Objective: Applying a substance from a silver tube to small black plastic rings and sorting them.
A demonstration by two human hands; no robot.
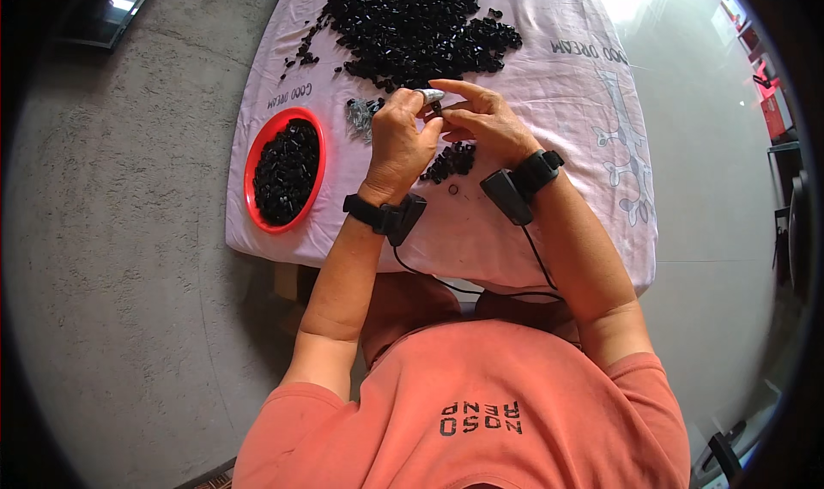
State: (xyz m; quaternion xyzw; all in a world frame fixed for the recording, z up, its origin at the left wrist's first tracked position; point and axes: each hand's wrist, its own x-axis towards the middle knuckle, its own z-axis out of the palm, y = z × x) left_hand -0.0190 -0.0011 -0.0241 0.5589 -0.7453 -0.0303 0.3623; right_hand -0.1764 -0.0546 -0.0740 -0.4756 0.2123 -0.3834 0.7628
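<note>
In the head view, the left hand (399,141) pinches a small silvery piece (429,95) between thumb and fingers, above the pink cloth (566,103). The right hand (485,122) meets it, fingertips closed on a tiny black part (437,108). Near them lie a big black pile (412,26) and a red bowl (255,150) of black parts.

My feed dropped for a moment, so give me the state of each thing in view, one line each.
left hand: closed around a small silver piece.
right hand: fingers pinched at a small black part beside the silver piece.
red bowl: on the cloth, filled with black parts.
big heap of black parts: loose, spread at the far end.
small pile of black parts: loose, below the hands.
pink cloth: spread flat over the table.
</note>
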